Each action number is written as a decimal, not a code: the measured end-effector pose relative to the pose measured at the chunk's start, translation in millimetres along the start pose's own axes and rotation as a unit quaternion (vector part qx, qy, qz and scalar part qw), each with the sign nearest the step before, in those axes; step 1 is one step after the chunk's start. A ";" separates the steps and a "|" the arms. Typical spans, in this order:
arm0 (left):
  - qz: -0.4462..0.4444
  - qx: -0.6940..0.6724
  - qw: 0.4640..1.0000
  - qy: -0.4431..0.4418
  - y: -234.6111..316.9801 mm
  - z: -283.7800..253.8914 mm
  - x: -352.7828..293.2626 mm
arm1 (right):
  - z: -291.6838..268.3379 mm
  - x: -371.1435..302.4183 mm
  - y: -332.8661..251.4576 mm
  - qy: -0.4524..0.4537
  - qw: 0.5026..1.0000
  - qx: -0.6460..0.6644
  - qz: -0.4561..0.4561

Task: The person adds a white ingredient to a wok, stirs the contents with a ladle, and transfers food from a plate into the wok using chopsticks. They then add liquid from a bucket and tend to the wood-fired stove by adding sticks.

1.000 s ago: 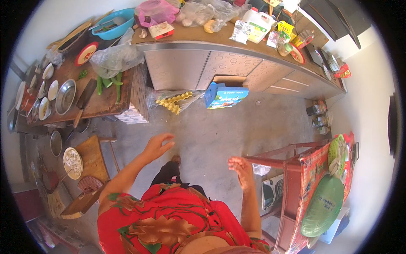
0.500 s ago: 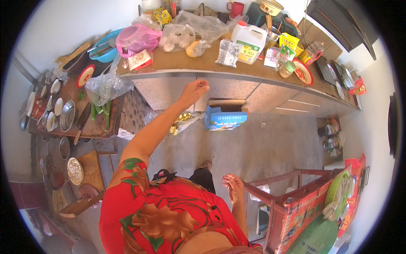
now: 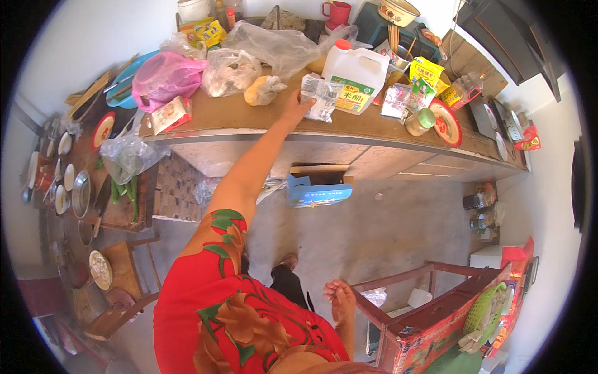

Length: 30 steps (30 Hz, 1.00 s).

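Observation:
My left hand (image 3: 298,108) is stretched out over the front of the long counter. Its fingers close on the left edge of a clear plastic packet (image 3: 321,97) with pale markings; the fingertips are partly hidden. The packet rests against a white jug (image 3: 354,71) with a red cap and a green and yellow label. To the left of that hand lies a small knotted bag (image 3: 264,91) with something yellow in it. My right hand (image 3: 341,300) hangs low, fingers loosely bent and apart, holding nothing, beside a dark red wooden frame (image 3: 398,315).
On the counter (image 3: 237,118) stand a pink bag (image 3: 167,81), a jar with a green lid (image 3: 420,121) and a red-rimmed plate (image 3: 447,124). A blue open box (image 3: 319,190) is on the floor below. Bowls and green vegetables (image 3: 128,192) lie on the left table.
My left hand has moved forward and up from the counter's front edge to the clear packet. The view has shifted as I lean closer. My right hand stays low and free.

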State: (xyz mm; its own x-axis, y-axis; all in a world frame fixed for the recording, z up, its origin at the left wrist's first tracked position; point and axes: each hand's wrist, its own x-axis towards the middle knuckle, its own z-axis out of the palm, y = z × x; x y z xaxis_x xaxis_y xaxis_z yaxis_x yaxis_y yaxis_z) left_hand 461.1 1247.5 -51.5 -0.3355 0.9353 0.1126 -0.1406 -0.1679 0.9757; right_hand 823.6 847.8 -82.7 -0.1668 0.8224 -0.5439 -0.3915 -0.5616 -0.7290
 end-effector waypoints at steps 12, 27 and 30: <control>-0.066 -0.127 0.989 -0.029 -13.7 -14.7 2.4 | 49.6 33.7 7.7 -0.018 0.999 -0.030 0.011; -0.119 -0.255 0.959 -0.032 132.6 5.2 -214.8 | 249.0 153.5 -73.1 -0.182 0.926 0.165 -0.286; -0.078 -0.164 0.983 -0.040 141.4 -9.3 -230.1 | 257.6 148.8 -61.8 -0.179 0.923 0.215 -0.264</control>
State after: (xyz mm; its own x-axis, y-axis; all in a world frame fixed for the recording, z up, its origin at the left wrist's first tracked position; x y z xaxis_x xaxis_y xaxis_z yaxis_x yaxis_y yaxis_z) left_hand 509.8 1005.7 58.8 -0.2134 0.9769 -0.0064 -0.4809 -0.0993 0.8711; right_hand 589.8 1028.3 -11.5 -0.1085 0.9917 0.0685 -0.8138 -0.0490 -0.5790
